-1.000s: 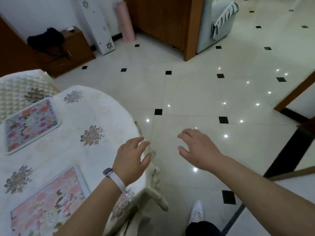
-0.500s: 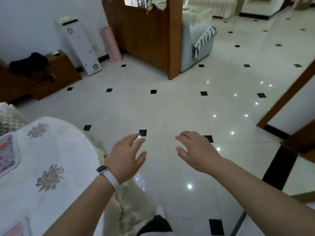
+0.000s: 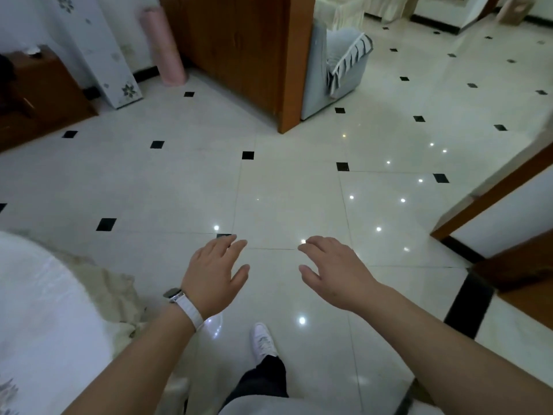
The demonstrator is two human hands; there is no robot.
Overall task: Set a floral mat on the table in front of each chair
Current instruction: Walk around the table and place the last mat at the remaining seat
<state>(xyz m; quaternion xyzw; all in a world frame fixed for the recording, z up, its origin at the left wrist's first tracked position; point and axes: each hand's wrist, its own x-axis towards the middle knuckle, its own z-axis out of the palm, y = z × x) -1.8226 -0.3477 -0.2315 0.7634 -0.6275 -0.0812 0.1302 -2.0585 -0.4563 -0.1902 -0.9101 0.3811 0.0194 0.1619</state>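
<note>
In the lower middle of the frame we see both hands held out over the tiled floor (image 3: 287,205), palms down and holding nothing. The left hand (image 3: 214,275) has its fingers loosely spread and slightly curled, the thumb set apart toward the right; a white-strapped watch (image 3: 185,307) sits on its wrist. The right hand (image 3: 338,272) is likewise spread and empty, its fingers pointing toward the left hand, with a clear gap between the two.

At the lower left edge we find part of the bench (image 3: 39,310), covered with a white cloth whose fringe hangs down beside the left forearm. We see no floral mat in the picture; the stretch of bench in view carries only the cloth, with a faint printed flower at the very bottom left corner.

Below the hands, a white shoe (image 3: 263,339) and a dark trouser leg stand on the glossy floor, which is pale with small black squares and bright light spots.

In the upper middle stands a wooden partition (image 3: 257,55), with a grey sofa (image 3: 338,67) just behind it to the right. In the upper left we see a pink roll (image 3: 163,46) leaning upright at the wall, a white flowered cabinet (image 3: 98,52) beside it, and a low brown cupboard (image 3: 39,94) at the far left edge.
</note>
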